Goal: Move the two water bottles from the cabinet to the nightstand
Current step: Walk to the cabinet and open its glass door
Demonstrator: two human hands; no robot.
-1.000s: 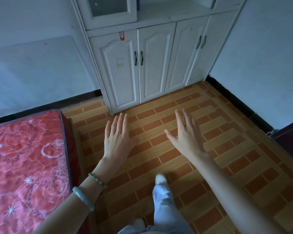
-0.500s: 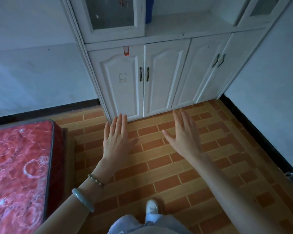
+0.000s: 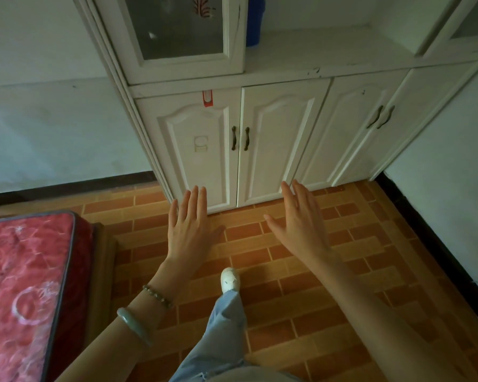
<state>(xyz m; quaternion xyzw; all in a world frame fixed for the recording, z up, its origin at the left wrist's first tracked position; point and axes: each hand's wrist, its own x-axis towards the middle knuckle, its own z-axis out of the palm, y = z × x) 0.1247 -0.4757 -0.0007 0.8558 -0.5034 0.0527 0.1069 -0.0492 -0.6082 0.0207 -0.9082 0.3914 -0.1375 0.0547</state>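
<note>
White cabinet (image 3: 260, 150), lower doors shut, open shelf above

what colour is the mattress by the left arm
Red with a pale floral pattern, seen in the head view.

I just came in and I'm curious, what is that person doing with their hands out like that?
A person is walking up to a white cabinet. The left hand and right hand are both held out, flat and empty, with no grip on anything. The lower doors are shut. No water bottles show yet; something blue sits on the open shelf.
</note>
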